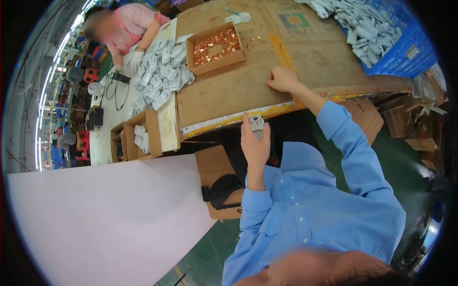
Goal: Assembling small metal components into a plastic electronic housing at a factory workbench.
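My left hand (pixel 255 144) grips a small grey-white plastic housing (pixel 256 122) between thumb and fingers, just off the near edge of the table. Slots and openings show on the housing's upper face. My right hand (pixel 283 79) rests on the cardboard-covered tabletop (pixel 224 97), its fingers curled together. Whatever it may pinch is too small or hidden to make out. Farther off, to the left of my right hand, stands an open cardboard box (pixel 215 67) of small copper-coloured metal pieces (pixel 217 46).
Left of the box lies a heap of white plastic housings (pixel 160 71), where a person in pink (pixel 138 24) works with gloved hands. A blue crate (pixel 405 57) of similar parts stands far right. Lower left are a carton (pixel 151 133) and a white board (pixel 105 214).
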`<action>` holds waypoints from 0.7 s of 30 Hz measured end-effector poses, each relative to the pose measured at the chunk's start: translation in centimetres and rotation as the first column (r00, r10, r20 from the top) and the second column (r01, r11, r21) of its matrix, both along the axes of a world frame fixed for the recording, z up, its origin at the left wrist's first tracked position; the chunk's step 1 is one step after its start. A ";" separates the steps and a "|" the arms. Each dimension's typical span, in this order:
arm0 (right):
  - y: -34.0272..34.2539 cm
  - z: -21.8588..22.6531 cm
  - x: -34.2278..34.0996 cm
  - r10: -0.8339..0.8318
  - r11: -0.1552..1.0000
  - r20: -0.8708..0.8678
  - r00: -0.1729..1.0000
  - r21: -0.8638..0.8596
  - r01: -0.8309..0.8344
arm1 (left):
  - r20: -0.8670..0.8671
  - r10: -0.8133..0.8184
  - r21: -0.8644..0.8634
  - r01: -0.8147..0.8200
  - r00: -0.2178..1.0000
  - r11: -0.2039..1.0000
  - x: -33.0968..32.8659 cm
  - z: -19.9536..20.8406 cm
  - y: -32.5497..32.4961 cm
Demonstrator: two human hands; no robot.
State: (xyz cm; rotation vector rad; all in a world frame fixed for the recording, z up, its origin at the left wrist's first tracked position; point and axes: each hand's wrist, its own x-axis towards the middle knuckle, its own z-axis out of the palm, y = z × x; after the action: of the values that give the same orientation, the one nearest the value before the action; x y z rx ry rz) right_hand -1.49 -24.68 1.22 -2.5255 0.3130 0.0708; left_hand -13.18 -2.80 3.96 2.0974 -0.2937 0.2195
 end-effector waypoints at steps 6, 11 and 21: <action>0.1 -0.6 -0.2 -0.031 0.998 0.040 0.999 0.053 0.029 | -0.148 -0.047 -0.244 0.009 0.988 0.970 0.1 0.1 0.3; 0.3 -0.6 -0.5 -0.001 0.998 0.100 0.995 0.057 -0.005 | -0.136 -0.026 -0.308 -0.018 0.990 0.951 -0.1 -0.3 0.5; 1.9 3.0 -3.2 0.091 0.984 0.184 0.979 0.137 -0.117 | -0.210 -0.018 -0.326 -0.053 0.977 0.944 0.3 -0.2 0.5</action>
State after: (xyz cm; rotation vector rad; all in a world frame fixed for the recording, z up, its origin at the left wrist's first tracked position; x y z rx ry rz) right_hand -4.73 -22.77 4.21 -2.3795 0.0991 -0.0871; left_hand -12.84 -2.34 3.81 1.7720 -0.1014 0.0498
